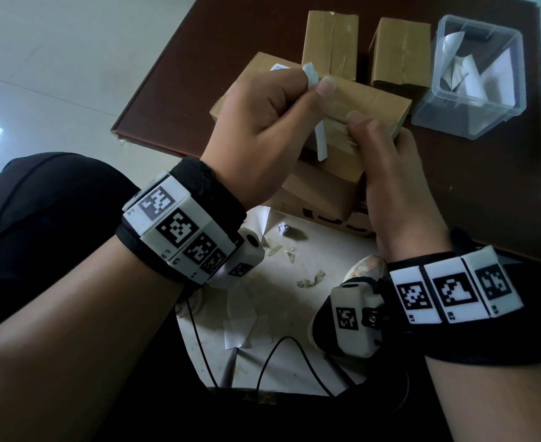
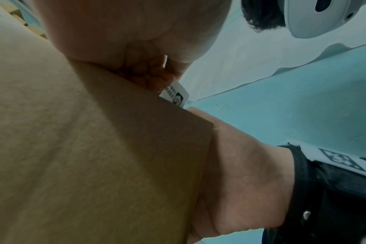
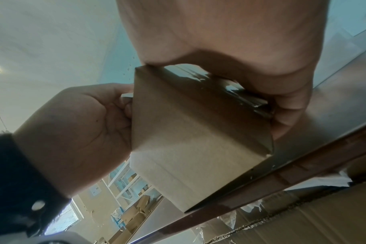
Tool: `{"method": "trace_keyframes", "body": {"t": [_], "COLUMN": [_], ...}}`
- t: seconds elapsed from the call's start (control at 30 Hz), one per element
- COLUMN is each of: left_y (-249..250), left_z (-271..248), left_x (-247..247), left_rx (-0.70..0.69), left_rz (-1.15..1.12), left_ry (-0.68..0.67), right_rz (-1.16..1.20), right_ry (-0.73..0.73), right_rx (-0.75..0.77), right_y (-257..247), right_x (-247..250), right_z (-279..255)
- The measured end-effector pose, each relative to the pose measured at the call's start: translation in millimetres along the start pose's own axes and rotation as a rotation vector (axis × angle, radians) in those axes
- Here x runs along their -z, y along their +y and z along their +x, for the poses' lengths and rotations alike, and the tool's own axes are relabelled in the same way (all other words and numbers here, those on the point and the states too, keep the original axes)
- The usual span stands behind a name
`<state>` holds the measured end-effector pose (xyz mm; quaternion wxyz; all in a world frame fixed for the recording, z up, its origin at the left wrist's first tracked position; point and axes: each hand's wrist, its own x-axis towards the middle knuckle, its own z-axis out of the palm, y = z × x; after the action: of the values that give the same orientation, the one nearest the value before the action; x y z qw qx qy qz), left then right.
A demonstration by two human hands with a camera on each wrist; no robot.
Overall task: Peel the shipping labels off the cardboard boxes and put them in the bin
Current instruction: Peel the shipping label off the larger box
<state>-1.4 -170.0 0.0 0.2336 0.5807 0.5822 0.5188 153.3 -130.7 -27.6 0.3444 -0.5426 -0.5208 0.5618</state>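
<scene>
Label (image 1: pixel 310 78) in left hand (image 1: pixel 263 135)

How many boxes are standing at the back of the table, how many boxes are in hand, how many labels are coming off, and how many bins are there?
Boxes standing at the back: 2
Box in hand: 1
Label being peeled: 1
Clear bin: 1
Total: 5
</scene>
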Motion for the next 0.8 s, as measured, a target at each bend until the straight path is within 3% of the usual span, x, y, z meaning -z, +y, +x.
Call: {"method": "trace_keyframes", "body": {"t": [0.8], "left_y": [-0.3], "left_z": [-1.2], "left_x": [1.3], "left_rx": [0.015], "left_rz": [-0.037], "left_ry": [-0.004], "right_rz": [-0.033], "right_ry": [0.000], "right_rx": [-0.002], "right_y": [0.2], "right_x": [0.3], "right_z": [-1.3]}}
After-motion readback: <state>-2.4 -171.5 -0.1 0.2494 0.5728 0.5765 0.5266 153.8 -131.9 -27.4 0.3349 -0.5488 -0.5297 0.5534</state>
